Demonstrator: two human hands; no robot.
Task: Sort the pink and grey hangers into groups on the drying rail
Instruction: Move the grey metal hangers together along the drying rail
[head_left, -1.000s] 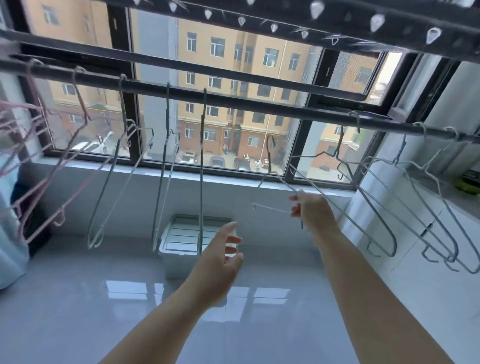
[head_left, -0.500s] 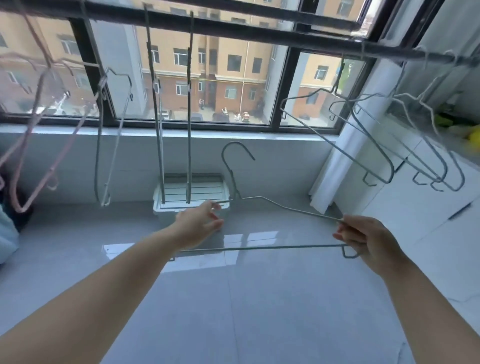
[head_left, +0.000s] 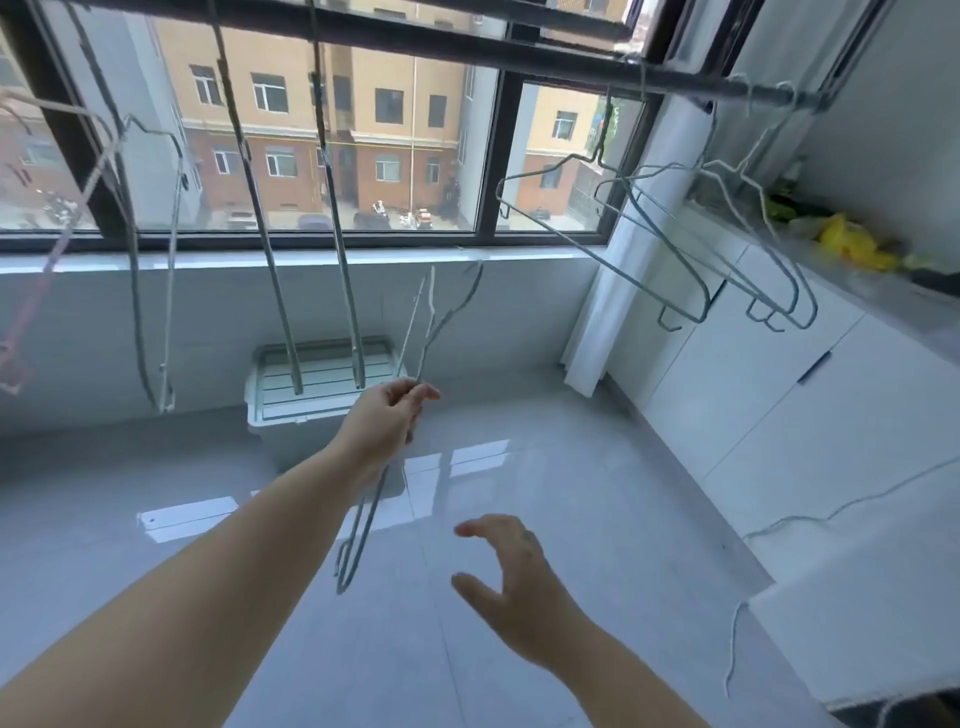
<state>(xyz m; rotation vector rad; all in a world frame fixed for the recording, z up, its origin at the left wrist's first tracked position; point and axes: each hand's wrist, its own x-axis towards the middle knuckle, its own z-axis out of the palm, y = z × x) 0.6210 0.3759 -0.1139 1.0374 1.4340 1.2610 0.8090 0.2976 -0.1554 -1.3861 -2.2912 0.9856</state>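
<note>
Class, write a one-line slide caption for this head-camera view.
Left hand holds a grey wire hanger off the drying rail; right hand open and empty below.

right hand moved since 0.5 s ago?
Yes. The right hand let go of the grey hanger and now sits lower, farther from the storage box.

Bright window (head_left: 332, 156) daylight, floor (head_left: 467, 623) glare, edge distortion

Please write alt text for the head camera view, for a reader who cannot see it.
The left hand holds a grey hanger off the drying rail, while the right hand hovers open and empty below. More grey hangers hang at right, a pink hanger at far left.
</note>
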